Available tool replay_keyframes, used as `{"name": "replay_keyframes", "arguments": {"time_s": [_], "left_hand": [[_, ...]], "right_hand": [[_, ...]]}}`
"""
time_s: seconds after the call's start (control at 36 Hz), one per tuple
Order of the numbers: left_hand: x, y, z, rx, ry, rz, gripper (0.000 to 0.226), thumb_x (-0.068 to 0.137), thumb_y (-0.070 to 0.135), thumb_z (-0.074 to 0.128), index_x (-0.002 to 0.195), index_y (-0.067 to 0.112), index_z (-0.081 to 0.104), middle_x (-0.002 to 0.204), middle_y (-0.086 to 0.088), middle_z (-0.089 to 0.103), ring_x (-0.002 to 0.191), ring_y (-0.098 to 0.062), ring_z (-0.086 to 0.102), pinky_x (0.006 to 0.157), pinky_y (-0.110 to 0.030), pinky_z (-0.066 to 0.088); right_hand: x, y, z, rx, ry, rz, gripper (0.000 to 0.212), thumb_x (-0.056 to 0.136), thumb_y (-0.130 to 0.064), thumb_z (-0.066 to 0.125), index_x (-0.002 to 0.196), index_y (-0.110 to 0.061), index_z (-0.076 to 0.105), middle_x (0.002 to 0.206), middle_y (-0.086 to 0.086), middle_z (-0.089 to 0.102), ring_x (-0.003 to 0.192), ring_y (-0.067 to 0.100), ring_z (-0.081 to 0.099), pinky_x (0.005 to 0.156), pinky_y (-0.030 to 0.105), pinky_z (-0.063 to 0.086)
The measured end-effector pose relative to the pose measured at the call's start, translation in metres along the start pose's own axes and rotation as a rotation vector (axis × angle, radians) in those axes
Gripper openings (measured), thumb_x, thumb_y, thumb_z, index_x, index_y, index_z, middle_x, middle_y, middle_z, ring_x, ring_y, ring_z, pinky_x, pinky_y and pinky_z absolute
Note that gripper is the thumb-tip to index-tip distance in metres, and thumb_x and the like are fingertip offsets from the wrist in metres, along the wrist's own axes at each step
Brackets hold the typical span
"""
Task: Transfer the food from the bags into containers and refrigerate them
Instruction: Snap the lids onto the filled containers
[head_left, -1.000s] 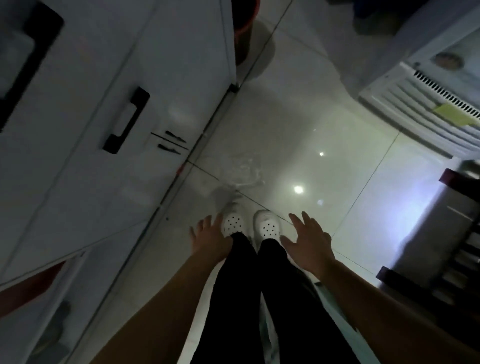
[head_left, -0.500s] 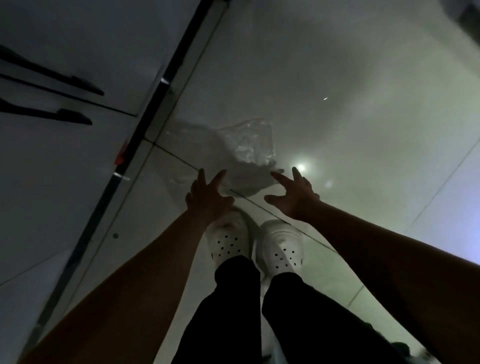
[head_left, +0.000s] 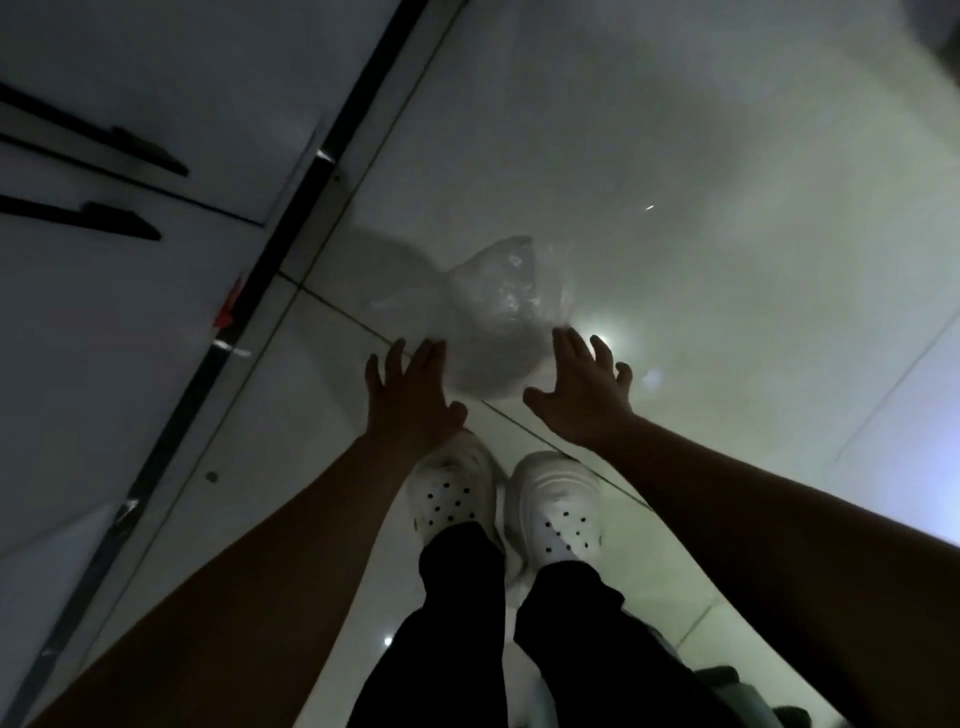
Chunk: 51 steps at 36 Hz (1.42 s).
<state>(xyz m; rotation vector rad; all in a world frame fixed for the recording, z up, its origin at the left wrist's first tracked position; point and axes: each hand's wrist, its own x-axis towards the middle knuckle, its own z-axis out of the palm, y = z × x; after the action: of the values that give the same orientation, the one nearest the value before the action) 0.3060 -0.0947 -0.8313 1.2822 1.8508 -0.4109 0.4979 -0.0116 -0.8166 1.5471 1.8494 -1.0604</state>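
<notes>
Head view looks straight down at your arms reaching toward the floor (head_left: 727, 260). Your left hand (head_left: 410, 402) and right hand (head_left: 584, 402) are both spread, fingers straight, holding nothing. Between and just beyond your fingertips a clear bag (head_left: 498, 312) lies crumpled on the tiles; whether either hand touches it cannot be told. Behind your hands stand your white shoes (head_left: 452, 493), side by side. Left of your left hand are cabinet doors (head_left: 130, 364) with black handles (head_left: 93, 221).
</notes>
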Motion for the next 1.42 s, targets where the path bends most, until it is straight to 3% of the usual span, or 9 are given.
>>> {"name": "replay_keyframes", "arguments": {"time_s": [0.22,0.33,0.44,0.61,0.81,0.89,1.06,1.19,1.42], "left_hand": [[-0.187,0.064,-0.120,-0.040,0.181,0.118,0.084,0.091,0.039,0.053,0.160,0.020,0.008,0.167,0.002,0.014,0.153,-0.031,0.006,0.122,-0.051,0.001],[-0.302,0.102,-0.209,-0.113,0.174,0.150,0.082,0.093,0.040,0.052,0.160,0.021,0.008,0.166,-0.001,0.016,0.153,-0.034,0.005,0.123,-0.050,-0.001],[-0.413,0.131,-0.299,-0.279,0.278,0.212,0.078,0.090,0.028,0.063,0.157,0.014,0.025,0.162,-0.009,0.029,0.149,-0.042,0.019,0.120,-0.056,0.016],[-0.532,0.149,-0.413,-0.316,0.534,0.315,0.078,0.085,0.032,0.062,0.155,0.014,0.030,0.158,-0.008,0.037,0.147,-0.037,0.029,0.118,-0.057,0.026],[-0.628,0.131,-0.492,-0.412,0.790,0.377,0.073,0.090,0.043,0.049,0.156,0.026,0.025,0.162,0.012,0.022,0.151,-0.026,0.017,0.121,-0.048,0.022],[-0.654,0.117,-0.520,-0.429,0.896,0.409,0.075,0.087,0.052,0.043,0.156,0.038,0.019,0.162,0.025,0.017,0.153,-0.015,0.010,0.122,-0.039,0.019],[-0.679,0.086,-0.583,-0.373,1.029,0.391,0.075,0.094,0.036,0.060,0.157,0.032,0.019,0.161,0.019,0.012,0.153,-0.015,0.005,0.124,-0.033,0.009],[-0.680,0.056,-0.636,-0.368,1.098,0.299,0.077,0.096,0.037,0.059,0.158,0.034,0.013,0.165,0.018,0.008,0.152,-0.010,-0.002,0.120,-0.029,0.001],[-0.625,0.008,-0.722,-0.438,1.063,0.063,0.075,0.095,0.045,0.055,0.159,0.032,0.018,0.167,0.010,0.014,0.153,-0.018,0.005,0.123,-0.042,0.009]], "right_hand": [[-0.185,-0.039,-0.127,-0.140,0.244,-0.152,0.084,0.092,-0.051,0.048,0.159,-0.013,0.014,0.167,0.004,0.017,0.153,0.030,0.007,0.120,0.056,0.009],[-0.299,-0.068,-0.216,-0.187,0.318,-0.189,0.080,0.091,-0.052,0.042,0.157,-0.012,0.023,0.164,0.006,0.025,0.153,0.032,0.012,0.119,0.059,0.013],[-0.403,-0.097,-0.302,-0.154,0.408,-0.202,0.079,0.089,-0.052,0.042,0.155,-0.011,0.029,0.164,0.005,0.027,0.152,0.031,0.015,0.118,0.057,0.011],[-0.513,-0.137,-0.402,-0.075,0.598,-0.301,0.077,0.089,-0.053,0.039,0.154,-0.012,0.033,0.161,0.004,0.034,0.151,0.030,0.018,0.118,0.059,0.015],[-0.610,-0.195,-0.467,0.033,0.862,-0.493,0.071,0.089,-0.052,0.045,0.151,-0.019,0.037,0.156,-0.001,0.040,0.149,0.025,0.021,0.120,0.053,0.012],[-0.632,-0.226,-0.492,0.079,0.944,-0.588,0.071,0.087,-0.053,0.047,0.149,-0.019,0.039,0.154,0.001,0.042,0.147,0.025,0.025,0.117,0.059,0.020],[-0.639,-0.294,-0.541,0.019,0.981,-0.693,0.077,0.085,-0.058,0.041,0.148,-0.013,0.044,0.155,0.003,0.043,0.148,0.027,0.026,0.119,0.054,0.015],[-0.620,-0.351,-0.588,-0.011,0.959,-0.753,0.078,0.085,-0.062,0.040,0.150,-0.017,0.041,0.156,-0.001,0.040,0.147,0.023,0.024,0.120,0.047,0.011],[-0.530,-0.454,-0.655,-0.185,0.827,-0.808,0.076,0.087,-0.068,0.036,0.151,-0.026,0.037,0.156,-0.001,0.040,0.145,0.024,0.027,0.116,0.046,0.015]]}}
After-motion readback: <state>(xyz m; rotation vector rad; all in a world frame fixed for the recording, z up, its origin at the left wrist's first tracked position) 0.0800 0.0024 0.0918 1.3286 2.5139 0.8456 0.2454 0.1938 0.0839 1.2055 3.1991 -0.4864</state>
